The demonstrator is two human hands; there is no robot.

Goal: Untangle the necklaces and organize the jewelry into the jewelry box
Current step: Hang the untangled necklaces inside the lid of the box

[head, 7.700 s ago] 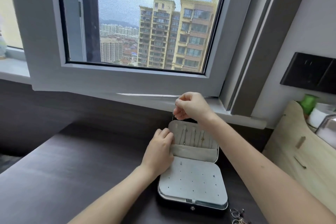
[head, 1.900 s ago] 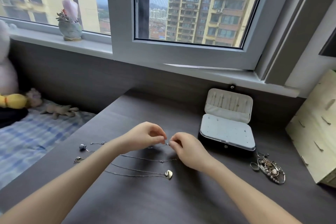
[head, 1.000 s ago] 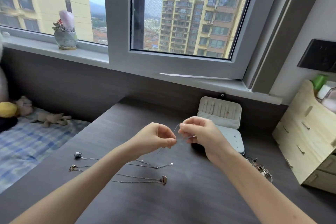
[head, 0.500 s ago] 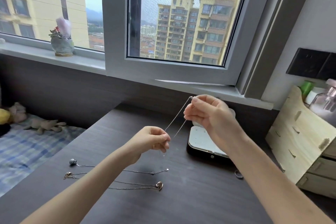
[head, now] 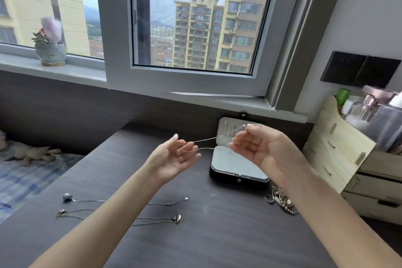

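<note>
From my station I saw the left hand (head: 174, 160) turned palm up, its fingers loose and nearly straight, gripping nothing. A thin silver chain (head: 206, 139) lay draped over its fingertips. The chain ran in two strands toward three o'clock to the right hand (head: 264, 151), which was also palm up with its fingers relaxed. The upper strand ended by the thumb tip. Blur smeared that spot, so I could not tell whether thumb and forefinger pinched the chain or it merely hung there.

Both hands hovered above the dark desk (head: 217, 241). The open jewelry box (head: 224, 177) sat on the desk at three o'clock from the left hand, its upright lid partly hidden behind the right fingers.

At seven o'clock from the left hand lay a bead necklace (head: 67, 197) and a heart necklace (head: 177, 218), both stretched out, their middles covered by the left forearm. A tangled jewelry pile (head: 280, 199) sat at five o'clock from the box, half behind the right forearm, its pieces too small to sort.
</note>
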